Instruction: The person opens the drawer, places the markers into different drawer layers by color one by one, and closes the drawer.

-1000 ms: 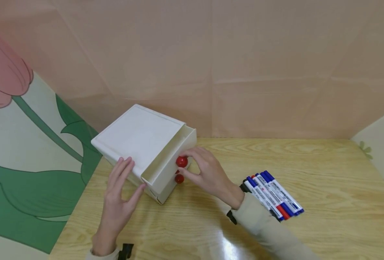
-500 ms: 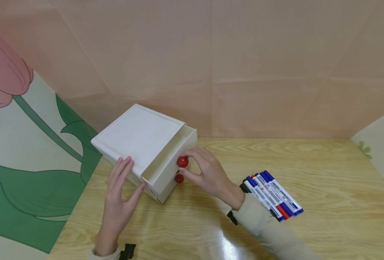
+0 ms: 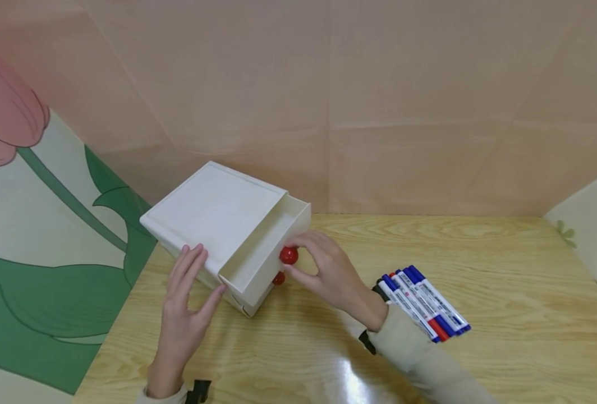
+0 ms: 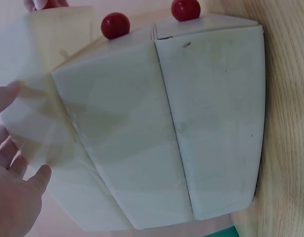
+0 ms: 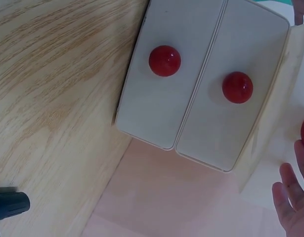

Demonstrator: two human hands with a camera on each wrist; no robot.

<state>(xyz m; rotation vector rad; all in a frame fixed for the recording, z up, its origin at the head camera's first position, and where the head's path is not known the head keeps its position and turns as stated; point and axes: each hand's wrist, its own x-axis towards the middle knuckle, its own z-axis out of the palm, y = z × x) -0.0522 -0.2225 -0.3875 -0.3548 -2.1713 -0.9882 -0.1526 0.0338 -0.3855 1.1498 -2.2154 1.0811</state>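
A white drawer cabinet [image 3: 212,216] stands on the table, its top drawer [image 3: 284,216] pulled partway out. My right hand [image 3: 331,275] pinches the red round knob [image 3: 289,256] of that drawer between thumb and fingers. The bare floor of the drawer shows in the head view. My left hand [image 3: 184,314] rests on the cabinet's near side and top edge, fingers spread. Below the top drawer, two more drawers with red knobs are pushed in; in the right wrist view the middle knob [image 5: 237,87] and the bottom knob [image 5: 164,60] show.
Several whiteboard markers [image 3: 425,303] with blue, red and black caps lie side by side on the wooden table [image 3: 520,280], right of my right forearm. A pinkish cloth [image 3: 430,112] hangs behind the table, and a tulip-patterned panel [image 3: 51,269] borders its left side.
The top drawer has slid a little further out toward the right, my right hand moving with its knob. My left hand and the cabinet body stay nearly in place.
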